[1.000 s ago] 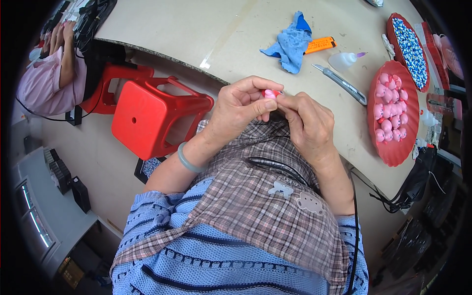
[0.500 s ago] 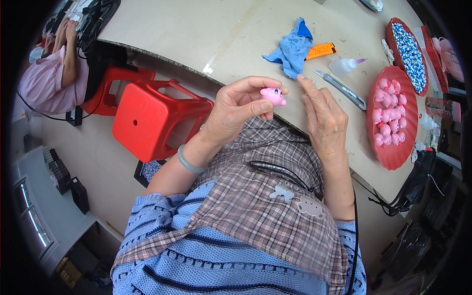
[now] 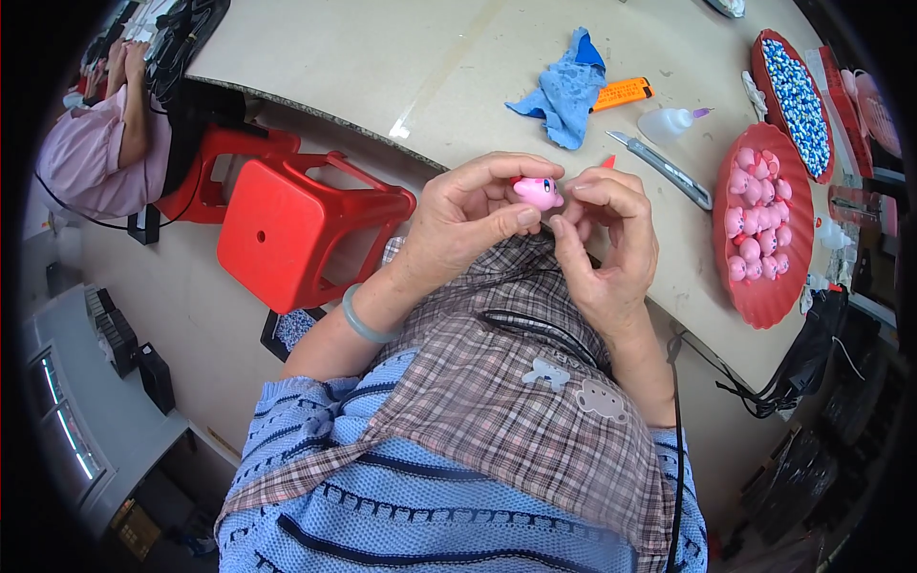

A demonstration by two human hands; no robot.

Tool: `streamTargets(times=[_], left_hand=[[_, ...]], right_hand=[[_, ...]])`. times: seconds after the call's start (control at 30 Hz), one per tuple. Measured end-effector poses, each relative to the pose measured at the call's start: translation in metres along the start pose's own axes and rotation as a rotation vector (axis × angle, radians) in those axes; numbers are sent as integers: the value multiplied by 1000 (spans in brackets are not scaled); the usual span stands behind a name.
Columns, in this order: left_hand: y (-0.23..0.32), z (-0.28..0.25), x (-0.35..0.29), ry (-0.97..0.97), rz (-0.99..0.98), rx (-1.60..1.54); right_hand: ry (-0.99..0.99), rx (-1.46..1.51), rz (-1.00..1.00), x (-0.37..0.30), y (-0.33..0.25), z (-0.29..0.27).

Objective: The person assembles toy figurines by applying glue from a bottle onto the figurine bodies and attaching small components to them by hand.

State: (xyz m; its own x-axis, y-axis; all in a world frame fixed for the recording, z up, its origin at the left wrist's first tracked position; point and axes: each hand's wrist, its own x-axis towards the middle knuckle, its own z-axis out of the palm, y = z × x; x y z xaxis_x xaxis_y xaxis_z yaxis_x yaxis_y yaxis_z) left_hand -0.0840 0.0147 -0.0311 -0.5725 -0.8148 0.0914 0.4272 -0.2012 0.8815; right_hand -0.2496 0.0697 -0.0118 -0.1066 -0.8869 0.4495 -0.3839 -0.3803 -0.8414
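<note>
My left hand pinches a small round pink toy figure with dark eyes between thumb and fingers, just above the table's near edge. A bit of red shows at the figure's upper left, beside my fingers. My right hand is curled close to the figure's right end, thumb and fingertips drawn together; whatever they grip is hidden. A red pointed piece sticks out just beyond the right hand's fingers, and I cannot tell whether it is held or lies on the table.
Near the hands lie a blue cloth, an orange box, a grey utility knife and a squeeze bottle. A red tray holds several pink figures; another tray holds blue-white pieces. Red stools and a person are left.
My right hand has moved left to the figure and its fingers have curled in. The figure has turned and shifted slightly right in my left hand. The red pointed piece has come into view.
</note>
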Motion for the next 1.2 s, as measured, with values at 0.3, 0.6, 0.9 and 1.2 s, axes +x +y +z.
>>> streamTargets(times=[0.3,0.6,0.9,1.2], left_hand=[[0,0,9,33,30,93],[1,0,-3,100,118,518],[1,11,-7,127,142,539],[3,10,-2,145,19,411]], right_hand=[[5,40,-12,5,9,7],[-59,-214,-15,-2,-2,7],[-154,-315,-114,3,-13,2],[-152,-290,-148,10,-9,-2]])
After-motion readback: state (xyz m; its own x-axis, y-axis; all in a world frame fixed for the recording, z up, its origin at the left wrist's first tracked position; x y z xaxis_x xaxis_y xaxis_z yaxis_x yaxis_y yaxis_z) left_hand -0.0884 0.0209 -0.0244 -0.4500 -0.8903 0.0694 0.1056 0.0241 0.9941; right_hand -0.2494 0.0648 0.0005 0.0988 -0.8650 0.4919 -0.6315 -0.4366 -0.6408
